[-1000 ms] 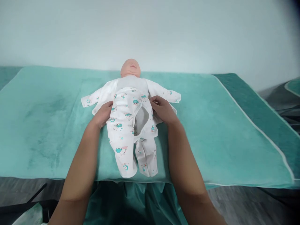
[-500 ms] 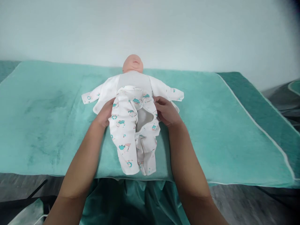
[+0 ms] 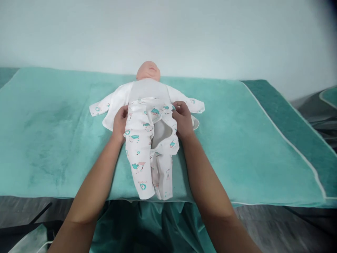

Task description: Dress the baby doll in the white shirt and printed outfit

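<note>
A baby doll point(image 3: 147, 71) lies on its back, its head toward the wall. It has on a white baby shirt point(image 3: 119, 94) with sleeves spread to both sides. White baby pants point(image 3: 139, 140) with a teal print lie over its belly and legs, with an open crotch gap in the middle. My left hand point(image 3: 120, 122) is closed at the left side of the waistband. On the opposite side, my right hand point(image 3: 183, 119) pinches the right edge of the waistband. The fingertips of both hands are partly hidden by cloth.
A light green padded cloth point(image 3: 60, 147) covers the table, with a darker green strip point(image 3: 292, 123) at the right. Behind it stands a pale wall point(image 3: 168, 31). A dark object with a green top point(image 3: 323, 105) is at the far right. Grey floor point(image 3: 263, 225) shows below the table.
Both hands have moved slightly up along the sides of the pants. The waistband looks spread wider and the right leg of the pants hangs straighter.
</note>
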`<state>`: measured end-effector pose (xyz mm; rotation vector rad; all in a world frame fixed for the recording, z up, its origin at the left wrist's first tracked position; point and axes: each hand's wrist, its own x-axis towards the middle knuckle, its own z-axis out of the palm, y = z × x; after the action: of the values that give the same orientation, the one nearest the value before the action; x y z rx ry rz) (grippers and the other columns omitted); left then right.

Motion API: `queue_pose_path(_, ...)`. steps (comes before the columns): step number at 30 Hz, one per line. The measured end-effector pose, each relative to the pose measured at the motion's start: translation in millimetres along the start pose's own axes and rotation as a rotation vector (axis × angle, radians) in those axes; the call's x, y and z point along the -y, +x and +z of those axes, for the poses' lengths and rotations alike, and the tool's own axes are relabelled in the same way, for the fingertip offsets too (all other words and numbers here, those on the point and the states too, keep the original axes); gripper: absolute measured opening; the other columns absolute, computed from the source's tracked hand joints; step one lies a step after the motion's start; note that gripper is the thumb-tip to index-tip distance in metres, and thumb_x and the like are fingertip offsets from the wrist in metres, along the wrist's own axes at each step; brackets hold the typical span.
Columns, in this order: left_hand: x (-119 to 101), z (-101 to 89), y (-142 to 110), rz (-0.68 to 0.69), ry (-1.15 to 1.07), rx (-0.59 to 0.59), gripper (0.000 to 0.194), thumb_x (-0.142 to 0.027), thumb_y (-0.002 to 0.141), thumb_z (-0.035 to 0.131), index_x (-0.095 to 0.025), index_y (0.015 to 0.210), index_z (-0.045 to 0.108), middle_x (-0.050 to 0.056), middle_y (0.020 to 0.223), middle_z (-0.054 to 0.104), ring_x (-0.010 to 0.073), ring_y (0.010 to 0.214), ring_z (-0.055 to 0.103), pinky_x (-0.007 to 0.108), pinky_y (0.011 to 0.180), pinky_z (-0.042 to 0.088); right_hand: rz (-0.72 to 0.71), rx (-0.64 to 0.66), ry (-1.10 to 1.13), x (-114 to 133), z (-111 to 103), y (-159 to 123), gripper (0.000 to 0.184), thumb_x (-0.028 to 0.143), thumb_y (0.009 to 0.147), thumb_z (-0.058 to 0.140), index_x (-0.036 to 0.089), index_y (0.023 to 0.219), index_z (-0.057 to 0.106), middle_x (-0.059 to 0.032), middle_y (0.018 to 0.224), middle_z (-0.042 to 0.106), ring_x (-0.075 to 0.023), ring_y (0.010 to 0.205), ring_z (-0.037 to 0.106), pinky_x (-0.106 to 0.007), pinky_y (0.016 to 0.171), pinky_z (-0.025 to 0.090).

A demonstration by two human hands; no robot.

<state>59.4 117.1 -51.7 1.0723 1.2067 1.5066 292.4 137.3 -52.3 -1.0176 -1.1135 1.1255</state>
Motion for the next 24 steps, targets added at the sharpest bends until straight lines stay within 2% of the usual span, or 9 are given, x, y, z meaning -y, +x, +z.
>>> queue_pose_path(2,4.2,-2.2,2.9,0.130,0.061,-0.103,0.029,-0.031,0.071,0.079,-0.021,0.097,0.069,0.002,0.097,0.073,0.0179,0.098,0.067,0.030,0.093,0.054,-0.025,0.031,-0.010,-1.2,-1.4,-1.0,0.029,0.039,0.075,0.076,0.027,0.095,0.057,0.0049,0.076,0.055,-0.0116,0.062,0.045,-0.024,0.054,0.034)
queue_pose_path(4,5.5,-5.4,5.0,0.185,0.108,-0.121,0.026,-0.030,0.076,0.074,-0.021,0.100,0.069,0.002,0.100,0.073,0.0171,0.098,0.066,0.028,0.094,0.052,-0.053,0.054,-0.044,-3.7,-3.8,-1.2,0.028,0.042,0.079,0.075,0.027,0.097,0.060,0.0042,0.076,0.056,-0.0124,0.065,0.048,-0.026,0.058,0.039)
queue_pose_path(6,4.6,-7.6,5.9,0.186,0.152,-0.106,0.023,-0.032,0.082,0.069,-0.020,0.100,0.070,0.003,0.102,0.074,0.0176,0.100,0.066,0.028,0.093,0.052,-0.084,0.061,-0.118,-7.7,-5.9,-0.2,0.026,0.046,0.082,0.073,0.026,0.095,0.062,0.0031,0.077,0.056,-0.0136,0.069,0.050,-0.027,0.063,0.043)
queue_pose_path(8,3.1,-7.8,6.8,0.162,0.191,-0.103,0.020,-0.034,0.086,0.065,-0.019,0.098,0.070,0.003,0.100,0.074,0.0175,0.097,0.066,0.028,0.089,0.051,-0.166,0.001,-0.235,-11.7,-5.9,1.5,0.025,0.048,0.084,0.071,0.025,0.091,0.062,0.0002,0.085,0.058,-0.0159,0.079,0.054,-0.030,0.070,0.048)
queue_pose_path(10,2.1,-6.1,8.9,0.135,0.226,-0.105,0.015,-0.032,0.089,0.062,-0.019,0.093,0.069,0.002,0.092,0.072,0.0156,0.088,0.063,0.026,0.082,0.050,-0.277,-0.073,-0.320,-14.0,-3.6,3.1,0.024,0.048,0.086,0.069,0.025,0.090,0.061,-0.0033,0.099,0.061,-0.0189,0.095,0.058,-0.033,0.081,0.050)
queue_pose_path(12,1.2,-3.5,13.0,0.090,0.231,-0.106,0.011,-0.028,0.090,0.060,-0.019,0.086,0.065,-0.001,0.081,0.067,0.0136,0.078,0.058,0.024,0.072,0.046,-0.328,-0.086,-0.328,-13.7,0.0,5.5,0.023,0.047,0.089,0.066,0.025,0.091,0.061,-0.0043,0.104,0.063,-0.0198,0.101,0.059,-0.035,0.088,0.050)
queue_pose_path(18,-2.8,0.5,27.7,-0.118,0.072,-0.054,0.009,-0.020,0.089,0.060,-0.018,0.080,0.060,-0.003,0.067,0.056,0.0117,0.063,0.049,0.023,0.059,0.039,-0.224,-0.114,-0.400,-7.8,4.1,33.2,0.032,0.053,0.092,0.066,0.024,0.085,0.055,0.0031,0.075,0.055,-0.0146,0.073,0.053,-0.030,0.069,0.045)
queue_pose_path(22,-1.0,0.7,30.2,-0.179,0.055,-0.071,0.009,-0.020,0.089,0.060,-0.018,0.080,0.059,-0.003,0.069,0.056,0.0120,0.062,0.048,0.023,0.057,0.038,-0.089,-0.071,-0.382,-13.9,2.4,56.2,0.024,0.042,0.091,0.068,0.023,0.082,0.056,0.0045,0.069,0.053,-0.0127,0.065,0.049,-0.029,0.064,0.042)
queue_pose_path(24,1.3,1.2,29.5,-0.133,0.086,-0.095,0.008,-0.019,0.088,0.060,-0.019,0.081,0.059,-0.003,0.071,0.057,0.0119,0.064,0.049,0.024,0.059,0.039,-0.101,-0.038,-0.359,-17.0,2.6,57.5,0.020,0.037,0.091,0.068,0.022,0.082,0.058,0.0041,0.072,0.056,-0.0124,0.065,0.050,-0.028,0.064,0.043)
